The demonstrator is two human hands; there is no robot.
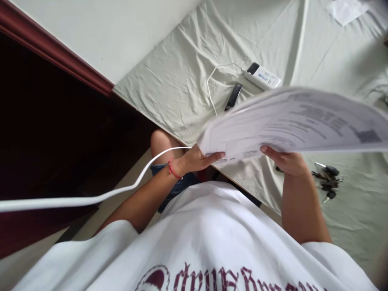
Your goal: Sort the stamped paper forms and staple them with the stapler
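Observation:
Printed white paper sheets (pixel 291 125) are held up above a cloth-covered surface, bent in a curve and blurred toward the right. My left hand (pixel 201 158), with a red string bracelet on its wrist, grips their left end, thumb on top. Along the lower edge, near the middle, my right hand (pixel 286 161) pinches the sheets with its thumb over the print. The fingers of both hands beneath the paper are hidden. How many sheets there are I cannot tell.
On the greenish cloth (pixel 182 64) lie a white power bank (pixel 263 76) with a cable, a black device (pixel 233 97) and a bunch of keys (pixel 329 182). A white cable (pixel 133 186) crosses my left wrist area. Another paper (pixel 347 11) lies at the top right.

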